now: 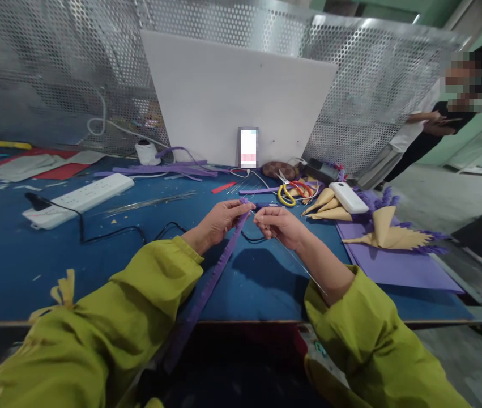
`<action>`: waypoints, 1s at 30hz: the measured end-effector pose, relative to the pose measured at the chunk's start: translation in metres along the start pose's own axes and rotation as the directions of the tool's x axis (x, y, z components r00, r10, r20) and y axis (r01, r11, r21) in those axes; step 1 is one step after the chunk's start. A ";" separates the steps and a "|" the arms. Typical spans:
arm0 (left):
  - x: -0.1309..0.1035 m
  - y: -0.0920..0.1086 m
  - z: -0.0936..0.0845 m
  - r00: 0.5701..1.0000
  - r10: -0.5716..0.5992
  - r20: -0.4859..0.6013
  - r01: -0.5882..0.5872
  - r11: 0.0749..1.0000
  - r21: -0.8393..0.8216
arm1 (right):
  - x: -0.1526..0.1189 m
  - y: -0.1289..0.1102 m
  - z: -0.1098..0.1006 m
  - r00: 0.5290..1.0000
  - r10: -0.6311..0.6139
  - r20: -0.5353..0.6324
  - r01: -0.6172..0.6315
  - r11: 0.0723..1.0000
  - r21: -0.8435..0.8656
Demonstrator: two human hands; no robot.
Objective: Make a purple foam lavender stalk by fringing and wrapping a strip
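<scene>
My left hand [225,220] pinches the upper end of a long purple paper strip [219,266], whose edge looks cut or crimped. The strip hangs down past the table's front edge toward my lap. Close beside it, my right hand [278,225] is closed on a thin metal wire [298,259]. One end of the wire meets the strip's top between my fingertips, and the other slants down over my right forearm. Exactly how wire and paper join there is hidden by the fingers.
Behind my hands, a phone [248,148] leans on a white board [241,90]. Scissors [286,194], tan paper cones [329,212] and purple sheets [393,266] lie to the right. A power strip [83,198] and loose wires [151,204] lie left. People stand at far right.
</scene>
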State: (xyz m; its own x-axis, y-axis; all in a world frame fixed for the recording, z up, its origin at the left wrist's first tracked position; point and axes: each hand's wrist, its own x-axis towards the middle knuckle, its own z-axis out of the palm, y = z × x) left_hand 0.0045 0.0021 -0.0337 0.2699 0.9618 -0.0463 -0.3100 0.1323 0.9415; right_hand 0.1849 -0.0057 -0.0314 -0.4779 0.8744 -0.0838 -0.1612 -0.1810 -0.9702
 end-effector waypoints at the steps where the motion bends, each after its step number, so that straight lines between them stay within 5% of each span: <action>1: 0.000 0.000 0.001 1.000 0.005 -0.007 -0.005 1.000 0.000 | 0.000 0.000 0.000 1.000 0.000 0.004 0.000 1.000 -0.002; 10: 0.002 -0.003 -0.002 0.998 -0.058 -0.018 0.058 0.998 -0.005 | 0.000 0.001 0.000 1.000 -0.005 0.019 0.004 1.000 0.006; 17: 0.003 -0.002 -0.005 0.996 0.089 0.011 -0.089 0.996 0.012 | -0.001 -0.001 -0.001 1.000 0.000 0.028 -0.002 0.999 0.043; 30: 0.001 -0.004 -0.001 0.996 0.069 -0.056 -0.068 0.998 0.016 | 0.003 0.002 -0.006 1.000 -0.002 0.015 0.002 1.000 0.020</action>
State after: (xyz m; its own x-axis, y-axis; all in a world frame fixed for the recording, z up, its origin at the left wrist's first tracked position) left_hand 0.0054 0.0032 -0.0377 0.1965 0.9805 0.0004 -0.3134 0.0624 0.9476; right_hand 0.1883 -0.0009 -0.0348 -0.4901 0.8682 -0.0782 -0.1795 -0.1883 -0.9656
